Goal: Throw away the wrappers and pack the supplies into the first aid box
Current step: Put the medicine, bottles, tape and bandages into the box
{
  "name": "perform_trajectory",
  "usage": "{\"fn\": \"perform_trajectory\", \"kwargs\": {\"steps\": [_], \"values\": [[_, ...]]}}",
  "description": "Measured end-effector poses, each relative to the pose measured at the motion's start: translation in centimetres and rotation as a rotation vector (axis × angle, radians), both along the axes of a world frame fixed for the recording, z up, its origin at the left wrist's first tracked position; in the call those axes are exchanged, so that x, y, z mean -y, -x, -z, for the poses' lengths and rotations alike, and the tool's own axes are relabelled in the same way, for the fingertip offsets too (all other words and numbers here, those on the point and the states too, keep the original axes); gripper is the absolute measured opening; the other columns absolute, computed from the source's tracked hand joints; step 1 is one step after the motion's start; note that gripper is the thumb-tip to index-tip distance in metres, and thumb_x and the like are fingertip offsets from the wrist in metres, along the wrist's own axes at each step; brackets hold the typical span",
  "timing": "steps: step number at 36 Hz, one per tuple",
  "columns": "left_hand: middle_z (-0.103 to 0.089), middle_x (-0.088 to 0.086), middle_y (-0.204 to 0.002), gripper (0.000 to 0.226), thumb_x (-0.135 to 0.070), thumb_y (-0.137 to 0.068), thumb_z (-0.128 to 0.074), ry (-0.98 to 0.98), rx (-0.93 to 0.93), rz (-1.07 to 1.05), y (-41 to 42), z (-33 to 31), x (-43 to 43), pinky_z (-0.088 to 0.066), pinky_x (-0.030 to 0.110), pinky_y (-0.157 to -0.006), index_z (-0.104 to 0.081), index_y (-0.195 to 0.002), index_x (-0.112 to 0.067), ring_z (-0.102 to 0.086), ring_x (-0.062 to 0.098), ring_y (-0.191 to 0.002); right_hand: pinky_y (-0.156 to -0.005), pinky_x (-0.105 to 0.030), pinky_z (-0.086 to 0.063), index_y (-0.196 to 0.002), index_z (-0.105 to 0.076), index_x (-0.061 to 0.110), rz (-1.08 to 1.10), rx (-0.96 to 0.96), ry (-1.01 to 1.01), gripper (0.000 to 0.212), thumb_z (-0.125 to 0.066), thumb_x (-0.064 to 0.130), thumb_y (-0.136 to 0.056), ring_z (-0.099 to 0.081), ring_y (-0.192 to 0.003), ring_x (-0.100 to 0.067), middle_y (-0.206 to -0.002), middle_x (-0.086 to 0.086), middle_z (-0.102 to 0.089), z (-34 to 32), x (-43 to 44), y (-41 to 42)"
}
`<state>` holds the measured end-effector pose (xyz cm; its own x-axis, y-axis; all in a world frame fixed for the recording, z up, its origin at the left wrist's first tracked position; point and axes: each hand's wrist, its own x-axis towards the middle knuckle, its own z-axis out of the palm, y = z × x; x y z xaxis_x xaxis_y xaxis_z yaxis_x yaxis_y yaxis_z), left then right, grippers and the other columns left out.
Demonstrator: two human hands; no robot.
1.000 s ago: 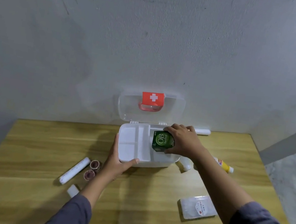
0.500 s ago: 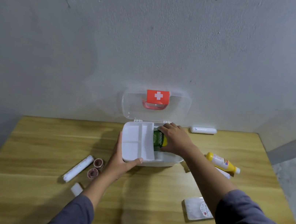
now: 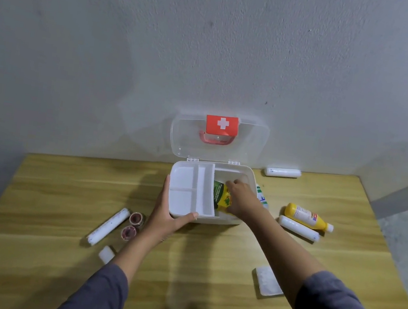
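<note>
The white first aid box (image 3: 246, 172) stands open at the back of the wooden table (image 3: 60, 186), its clear lid with a red cross leaning on the wall. A white divided tray (image 3: 189, 189) sits in the box's left half. My left hand (image 3: 167, 217) grips the box's front left corner. My right hand (image 3: 240, 198) reaches into the right half and holds a green and yellow carton (image 3: 222, 195) down inside it.
Left of the box lie a white bandage roll (image 3: 107, 226), two reddish tape rolls (image 3: 132, 225) and a small white piece (image 3: 106, 254). To the right lie a yellow bottle (image 3: 306, 216), two white rolls (image 3: 297, 228) (image 3: 283, 172), a green-white tube (image 3: 262, 196) and a clear packet (image 3: 267, 281).
My right hand has lowered the green carton from above the rim down into the box's right half. My left hand has stayed on the front left corner.
</note>
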<state>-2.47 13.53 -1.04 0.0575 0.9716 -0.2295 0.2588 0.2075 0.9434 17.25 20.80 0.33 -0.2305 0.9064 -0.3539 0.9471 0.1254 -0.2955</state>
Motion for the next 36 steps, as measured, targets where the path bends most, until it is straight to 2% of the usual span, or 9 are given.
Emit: {"fn": "perform_trajectory", "kwargs": {"steps": [6,9,11,16,20,23,26,32,36], "values": [[-0.008,-0.016,-0.152,0.114,-0.035,-0.065,-0.077,0.003,-0.017,0.004,0.1,0.3,0.0,-0.022,0.023,-0.107,0.004,-0.146,-0.034,-0.014,0.000,-0.137,-0.092,-0.033,-0.047,-0.126,-0.052,0.006,0.068,-0.159,-0.065,0.054,-0.069,0.001,-0.075,-0.053,-0.114,-0.028,-0.129,-0.014,-0.052,0.6,-0.4,0.6],[-0.010,-0.018,-0.151,0.112,-0.026,-0.069,-0.079,-0.001,-0.008,-0.001,0.0,0.2,0.0,-0.022,0.021,-0.105,0.003,-0.146,-0.034,-0.015,-0.003,-0.135,-0.096,-0.031,-0.044,-0.128,-0.050,0.006,0.205,-0.217,-0.112,0.057,-0.071,0.002,-0.075,-0.049,-0.117,-0.027,-0.130,-0.013,-0.046,0.8,-0.2,0.7],[-0.008,-0.017,-0.153,0.113,-0.030,-0.068,-0.079,-0.004,-0.012,0.000,0.1,0.2,0.0,-0.022,0.023,-0.107,0.002,-0.146,-0.034,-0.015,-0.002,-0.137,-0.096,-0.029,-0.042,-0.129,-0.048,0.005,0.289,-0.231,-0.140,0.059,-0.071,0.003,-0.075,-0.049,-0.116,-0.027,-0.129,-0.013,-0.045,0.8,-0.1,0.7],[-0.009,-0.017,-0.153,0.113,-0.035,-0.064,-0.076,0.002,-0.018,0.009,0.2,0.4,-0.1,-0.023,0.026,-0.110,0.002,-0.146,-0.036,-0.015,0.000,-0.138,-0.083,-0.035,-0.050,-0.114,-0.055,0.005,0.369,-0.253,-0.052,0.044,-0.074,0.009,-0.074,-0.058,-0.099,-0.028,-0.115,-0.016,-0.059,0.8,-0.2,0.5],[-0.007,-0.024,-0.147,0.111,-0.026,-0.071,-0.079,-0.012,-0.014,0.010,0.1,0.3,-0.1,-0.020,0.022,-0.108,0.003,-0.145,-0.037,-0.012,-0.006,-0.135,-0.078,-0.034,-0.051,-0.123,-0.050,0.010,0.405,-0.329,-0.020,0.052,-0.072,0.009,-0.076,-0.061,-0.094,-0.026,-0.109,-0.014,-0.065,1.0,-0.2,1.2],[-0.006,-0.024,-0.147,0.111,-0.025,-0.072,-0.078,-0.018,-0.024,0.018,0.2,0.3,-0.1,-0.019,0.021,-0.107,0.005,-0.145,-0.036,-0.011,-0.006,-0.136,-0.073,-0.031,-0.049,-0.124,-0.048,0.012,0.420,-0.359,-0.004,0.052,-0.070,0.007,-0.077,-0.057,-0.083,-0.020,-0.105,-0.013,-0.066,1.2,-0.3,1.5],[-0.005,-0.022,-0.149,0.112,-0.024,-0.073,-0.078,-0.007,-0.026,0.018,0.3,0.4,-0.1,-0.019,0.022,-0.108,0.007,-0.145,-0.034,-0.010,-0.003,-0.137,-0.070,-0.029,-0.047,-0.122,-0.049,0.011,0.421,-0.380,-0.003,0.053,-0.073,0.006,-0.075,-0.056,-0.081,-0.019,-0.103,-0.014,-0.067,1.1,-0.6,1.5],[-0.004,-0.024,-0.145,0.110,-0.022,-0.074,-0.076,-0.001,-0.022,0.022,0.1,0.3,-0.2,-0.018,0.020,-0.106,0.007,-0.146,-0.032,-0.008,-0.007,-0.134,-0.085,-0.035,-0.050,-0.130,-0.047,0.007,0.366,-0.392,-0.026,0.058,-0.071,0.007,-0.077,-0.060,-0.102,-0.028,-0.113,-0.018,-0.064,0.0,-0.4,1.2],[-0.001,-0.024,-0.145,0.112,-0.026,-0.074,-0.077,-0.004,-0.043,0.038,0.3,0.3,-0.2,-0.014,0.020,-0.108,0.009,-0.146,-0.031,-0.004,-0.008,-0.133,-0.088,-0.035,-0.052,-0.121,-0.055,0.003,0.372,-0.491,-0.166,0.048,-0.072,0.013,-0.077,-0.062,-0.099,-0.026,-0.109,-0.017,-0.064,-2.2,0.8,0.1]]}}
